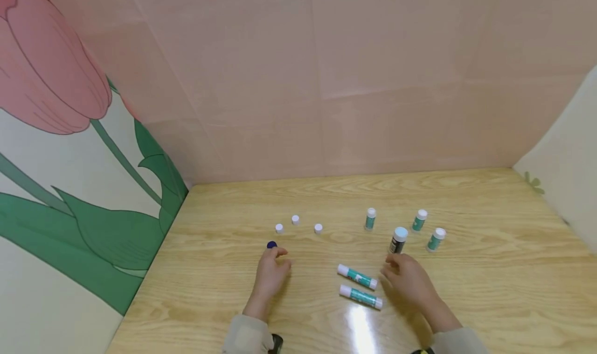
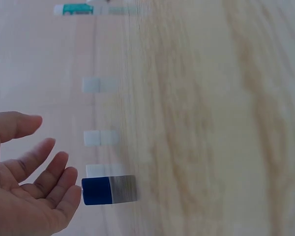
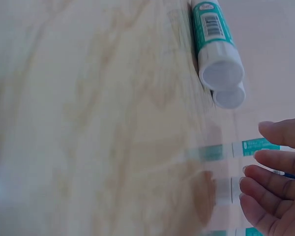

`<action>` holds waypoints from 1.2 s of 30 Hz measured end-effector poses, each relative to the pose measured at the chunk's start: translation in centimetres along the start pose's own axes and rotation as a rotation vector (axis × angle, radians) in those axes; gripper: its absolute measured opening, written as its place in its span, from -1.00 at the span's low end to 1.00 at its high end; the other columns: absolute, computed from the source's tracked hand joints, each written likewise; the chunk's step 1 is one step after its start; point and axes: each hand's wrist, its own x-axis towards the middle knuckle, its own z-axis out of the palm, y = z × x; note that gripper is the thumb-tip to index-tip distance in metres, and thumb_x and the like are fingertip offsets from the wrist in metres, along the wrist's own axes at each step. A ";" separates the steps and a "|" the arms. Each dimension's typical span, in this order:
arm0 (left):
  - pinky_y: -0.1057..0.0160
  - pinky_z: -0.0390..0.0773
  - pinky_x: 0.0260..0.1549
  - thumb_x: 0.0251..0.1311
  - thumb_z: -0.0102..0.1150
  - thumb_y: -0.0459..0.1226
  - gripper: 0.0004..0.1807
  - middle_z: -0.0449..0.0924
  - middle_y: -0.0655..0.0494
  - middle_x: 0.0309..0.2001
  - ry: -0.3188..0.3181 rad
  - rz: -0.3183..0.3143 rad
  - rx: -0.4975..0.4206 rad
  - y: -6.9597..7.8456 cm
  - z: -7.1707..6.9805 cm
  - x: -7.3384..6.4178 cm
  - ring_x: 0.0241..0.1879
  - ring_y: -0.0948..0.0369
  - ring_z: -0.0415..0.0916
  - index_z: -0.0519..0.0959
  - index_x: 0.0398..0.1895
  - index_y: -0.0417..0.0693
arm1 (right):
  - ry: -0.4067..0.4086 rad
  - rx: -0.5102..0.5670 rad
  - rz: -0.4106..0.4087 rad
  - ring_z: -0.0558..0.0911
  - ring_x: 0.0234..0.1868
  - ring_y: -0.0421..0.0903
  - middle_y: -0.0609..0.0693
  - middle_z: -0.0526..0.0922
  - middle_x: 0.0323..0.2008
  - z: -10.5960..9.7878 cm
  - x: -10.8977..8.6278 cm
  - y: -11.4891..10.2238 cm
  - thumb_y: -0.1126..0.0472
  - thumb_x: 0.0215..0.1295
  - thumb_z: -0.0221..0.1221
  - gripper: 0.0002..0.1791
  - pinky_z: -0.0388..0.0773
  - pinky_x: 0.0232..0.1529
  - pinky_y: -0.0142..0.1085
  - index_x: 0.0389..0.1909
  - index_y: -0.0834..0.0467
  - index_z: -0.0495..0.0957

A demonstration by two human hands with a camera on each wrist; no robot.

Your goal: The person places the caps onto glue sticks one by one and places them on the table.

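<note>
My left hand (image 1: pixel 272 272) hovers over the table just in front of a dark blue cap (image 1: pixel 272 245). In the left wrist view its fingers are loosely bent, with nothing in them, and the little finger is close to the cap; whether they touch I cannot tell. My right hand (image 1: pixel 411 280) is in front of an upright glue stick with a dark label and white top (image 1: pixel 398 240). The right wrist view shows its fingers (image 3: pixel 268 184) relaxed and holding nothing. Two green-and-white glue sticks, one farther (image 1: pixel 357 277) and one nearer (image 1: pixel 361 297), lie between the hands.
Three small white caps (image 1: pixel 279 228) stand beyond the left hand. Three green glue sticks with white tops, one left (image 1: pixel 370 219), one at the back (image 1: pixel 420 221) and one right (image 1: pixel 436 241), stand around the dark one. A pink cloth (image 1: pixel 322 84) hangs behind the wooden table (image 1: pixel 224 209).
</note>
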 end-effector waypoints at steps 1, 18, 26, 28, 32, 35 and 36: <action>0.01 0.33 -0.13 -0.08 0.15 -0.42 -0.74 0.42 -0.12 -0.21 0.000 -0.004 0.001 0.0 0.0 0.0 -0.12 -0.07 0.35 0.47 -0.25 -0.31 | -0.001 -0.001 0.002 0.50 -0.29 0.12 0.23 0.51 -0.33 -0.1 0.0 0.1 0.27 0.02 0.17 -0.68 0.42 -0.27 -0.02 -0.23 0.41 0.46; 0.02 0.28 -0.05 -0.07 0.16 -0.42 -0.70 0.39 -0.17 -0.13 0.015 -0.023 0.028 -0.7 -0.3 0.7 -0.04 -0.08 0.29 0.46 -0.20 -0.32 | 0.052 -0.027 0.019 0.49 -0.32 0.13 0.20 0.50 -0.38 -0.8 0.1 1.2 0.26 0.02 0.19 -0.69 0.40 -0.29 -0.01 -0.26 0.40 0.47; 0.02 0.28 -0.06 -0.07 0.14 -0.43 -0.68 0.39 -0.17 -0.15 0.026 -0.017 0.010 -1.0 -0.6 0.8 -0.06 -0.08 0.30 0.46 -0.18 -0.35 | 0.061 -0.042 0.043 0.48 -0.32 0.15 0.26 0.50 -0.36 -0.8 0.3 1.7 0.24 0.05 0.15 -0.67 0.40 -0.32 0.00 -0.24 0.43 0.44; 0.02 0.28 -0.05 -0.08 0.14 -0.44 -0.69 0.39 -0.18 -0.15 0.033 -0.016 0.010 -1.1 -0.6 0.9 -0.06 -0.09 0.30 0.46 -0.18 -0.35 | 0.061 -0.042 0.052 0.48 -0.31 0.17 0.28 0.49 -0.35 -0.9 0.4 1.9 0.24 0.06 0.14 -0.65 0.39 -0.31 0.00 -0.22 0.45 0.42; 0.01 0.27 -0.05 -0.10 0.14 -0.45 -0.69 0.39 -0.20 -0.16 0.042 -0.013 0.014 -1.1 -0.7 0.9 -0.06 -0.10 0.29 0.46 -0.20 -0.36 | 0.068 -0.042 0.057 0.47 -0.30 0.21 0.33 0.48 -0.33 -1.0 0.5 2.0 0.24 0.06 0.14 -0.60 0.38 -0.30 0.02 -0.19 0.49 0.38; 0.02 0.27 -0.05 -0.11 0.14 -0.45 -0.70 0.39 -0.21 -0.17 0.049 -0.009 0.021 -1.2 -0.7 1.0 -0.07 -0.09 0.29 0.46 -0.21 -0.37 | 0.074 -0.042 0.059 0.46 -0.28 0.23 0.36 0.47 -0.32 -1.1 0.5 1.9 0.23 0.07 0.13 -0.58 0.38 -0.29 0.03 -0.18 0.51 0.37; 0.02 0.28 -0.06 -0.11 0.14 -0.45 -0.70 0.39 -0.21 -0.17 0.051 -0.008 0.026 -1.3 -0.7 1.1 -0.07 -0.09 0.29 0.47 -0.21 -0.36 | 0.075 -0.042 0.059 0.46 -0.28 0.23 0.36 0.47 -0.32 -1.1 0.5 1.9 0.23 0.07 0.13 -0.58 0.38 -0.29 0.03 -0.18 0.51 0.37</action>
